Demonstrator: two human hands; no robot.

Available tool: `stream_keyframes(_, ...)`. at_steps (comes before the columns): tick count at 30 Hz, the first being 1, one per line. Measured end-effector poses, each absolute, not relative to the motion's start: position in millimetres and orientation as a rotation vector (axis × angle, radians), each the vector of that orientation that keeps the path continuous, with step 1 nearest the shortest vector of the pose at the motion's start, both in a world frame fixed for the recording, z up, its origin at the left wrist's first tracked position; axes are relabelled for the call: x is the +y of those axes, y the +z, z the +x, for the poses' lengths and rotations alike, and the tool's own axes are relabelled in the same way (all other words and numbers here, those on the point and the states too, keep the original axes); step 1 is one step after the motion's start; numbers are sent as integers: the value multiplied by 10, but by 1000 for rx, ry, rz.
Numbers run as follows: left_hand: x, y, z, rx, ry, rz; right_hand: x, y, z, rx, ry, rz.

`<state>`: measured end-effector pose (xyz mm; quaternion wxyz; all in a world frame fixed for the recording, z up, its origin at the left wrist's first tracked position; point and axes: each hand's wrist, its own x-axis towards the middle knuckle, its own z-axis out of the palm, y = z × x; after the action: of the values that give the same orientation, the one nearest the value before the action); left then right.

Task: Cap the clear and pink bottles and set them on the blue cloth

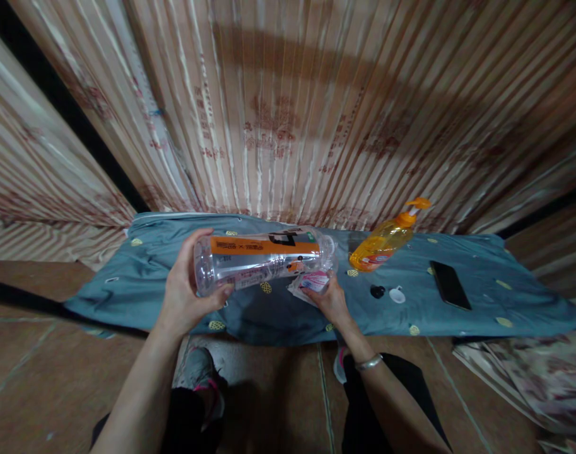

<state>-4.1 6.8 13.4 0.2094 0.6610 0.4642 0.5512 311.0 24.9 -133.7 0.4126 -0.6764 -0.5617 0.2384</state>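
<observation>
A large clear plastic bottle (264, 257) with an orange and silver label lies sideways in the air above the cloth. My left hand (186, 287) is wrapped round its base, thumb below and fingers behind. At the neck end, my right hand (332, 299) is closed on a small wad of white and pink printed packets or paper (311, 282), whose exact kind I cannot make out. That wad touches or sits just under the bottle's shoulder. Some of the right fingers are hidden behind the bottle's neck.
A blue-green pineapple-print cloth (278, 321) covers the low bench or table. On it stand an orange pump bottle (382, 243), a black cap (377, 291), a white cap-like piece (397, 294) and a black phone (450, 285). Behind hangs a striped curtain (278, 126); a patterned bag (538, 378) lies at right.
</observation>
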Motion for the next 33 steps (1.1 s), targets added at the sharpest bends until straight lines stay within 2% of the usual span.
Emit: stream_keyframes(33,63,135,-14,1273,1622,1767,237,-1282,3093,-1430,586,-1712)
